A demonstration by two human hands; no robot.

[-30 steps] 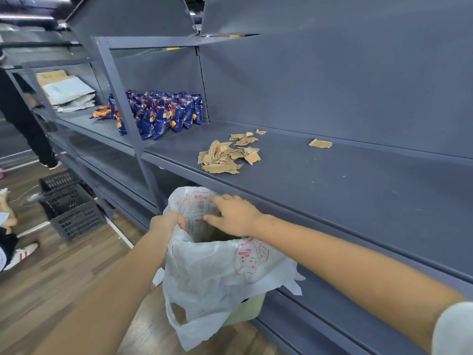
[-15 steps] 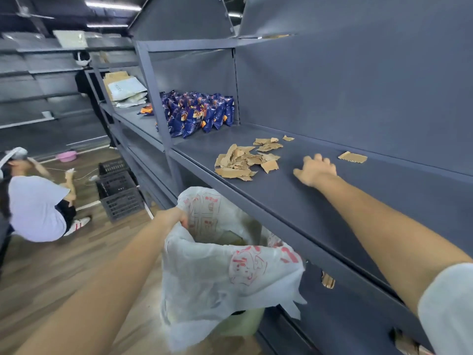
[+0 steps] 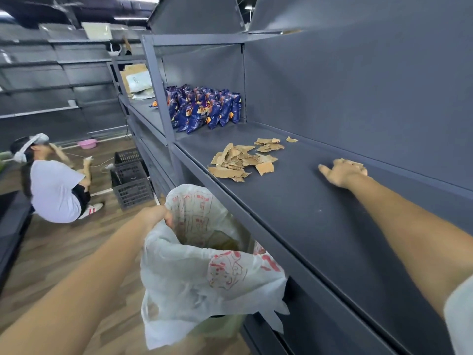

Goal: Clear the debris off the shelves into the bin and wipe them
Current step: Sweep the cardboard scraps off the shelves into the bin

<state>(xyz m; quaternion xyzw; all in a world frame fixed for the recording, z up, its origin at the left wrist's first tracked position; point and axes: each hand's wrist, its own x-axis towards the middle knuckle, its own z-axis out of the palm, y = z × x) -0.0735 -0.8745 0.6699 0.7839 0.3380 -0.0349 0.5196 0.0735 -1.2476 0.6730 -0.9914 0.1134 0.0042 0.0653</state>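
Cardboard scraps (image 3: 240, 161) near snack packets (image 3: 204, 111)

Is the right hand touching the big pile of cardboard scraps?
Apart. The head view shows bare shelf between the right hand and the pile.

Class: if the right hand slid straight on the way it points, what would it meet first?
The lone cardboard scrap, seemingly touching the right hand; beyond it, the back panel.

I can't read anything: red print on the bin bag (image 3: 204, 283) and branding on the blue snack packs (image 3: 204, 108) too blurred.
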